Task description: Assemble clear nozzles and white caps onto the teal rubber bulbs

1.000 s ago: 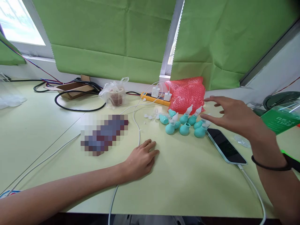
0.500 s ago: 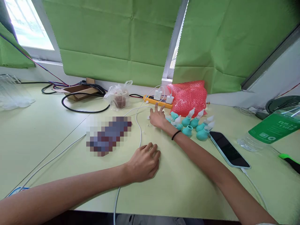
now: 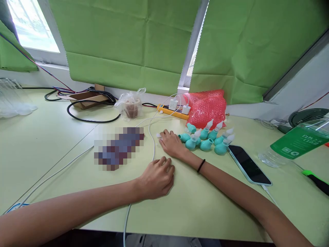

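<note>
My left hand (image 3: 157, 179) rests on the pale table, fingers curled under and nothing visible in them. Further up, my right hand (image 3: 171, 143) is low over the table with bent fingers, a black band round its wrist. A small white piece (image 3: 158, 136) sticks out at its fingertips; my fingers partly hide it. Just to the right stand and lie several teal squeeze bulbs (image 3: 206, 144), close together. Some carry a translucent pointed tip (image 3: 209, 124), while others show an open neck.
Behind the bulbs lies a red bubble-wrap bag (image 3: 207, 108) beside a yellow power strip (image 3: 167, 111). A phone (image 3: 250, 164) and a large bottle (image 3: 295, 142) are on the right. White cables (image 3: 153, 144) cross the table near a blurred object (image 3: 119, 147).
My right hand has drawn back toward me and slightly left, and its fingers have closed in. The small white piece has shifted with it. My left hand stays put.
</note>
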The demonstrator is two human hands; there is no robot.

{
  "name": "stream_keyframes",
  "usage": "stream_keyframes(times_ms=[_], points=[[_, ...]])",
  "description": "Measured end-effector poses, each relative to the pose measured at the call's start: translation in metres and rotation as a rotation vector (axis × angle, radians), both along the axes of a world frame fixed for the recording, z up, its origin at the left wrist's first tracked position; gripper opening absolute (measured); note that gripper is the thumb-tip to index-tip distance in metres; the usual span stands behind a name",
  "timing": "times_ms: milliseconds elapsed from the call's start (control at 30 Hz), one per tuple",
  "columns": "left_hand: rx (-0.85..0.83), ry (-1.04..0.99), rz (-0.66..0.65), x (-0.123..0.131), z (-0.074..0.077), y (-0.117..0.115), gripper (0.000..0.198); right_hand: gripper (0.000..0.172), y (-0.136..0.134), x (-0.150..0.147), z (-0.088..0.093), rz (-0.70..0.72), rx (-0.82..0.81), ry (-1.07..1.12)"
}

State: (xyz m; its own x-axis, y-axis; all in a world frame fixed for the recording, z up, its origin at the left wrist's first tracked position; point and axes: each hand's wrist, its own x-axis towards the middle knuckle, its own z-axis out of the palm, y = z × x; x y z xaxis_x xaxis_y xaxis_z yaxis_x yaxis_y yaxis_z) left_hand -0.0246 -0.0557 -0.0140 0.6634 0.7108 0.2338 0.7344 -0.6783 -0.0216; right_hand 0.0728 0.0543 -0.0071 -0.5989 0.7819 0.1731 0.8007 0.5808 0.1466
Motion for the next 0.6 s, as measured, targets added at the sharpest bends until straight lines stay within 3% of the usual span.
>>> stream_keyframes(times_ms=[167,300,467,600], points=[[0.03,-0.014,-0.019,0.0,-0.003,0.001,0.022,0.03,-0.023,0.024,-0.007,0.226,-0.048,0.165],[-0.012,-0.124,0.094,-0.004,-0.002,0.01,0.023,0.029,-0.037,0.049,-0.015,0.379,-0.109,0.37],[-0.049,-0.275,0.185,-0.01,-0.001,0.021,0.023,0.044,-0.052,0.072,-0.021,0.434,-0.186,0.678],[-0.037,-0.275,0.075,-0.01,-0.007,0.025,0.037,0.048,-0.055,0.077,-0.023,0.398,-0.305,0.86]])
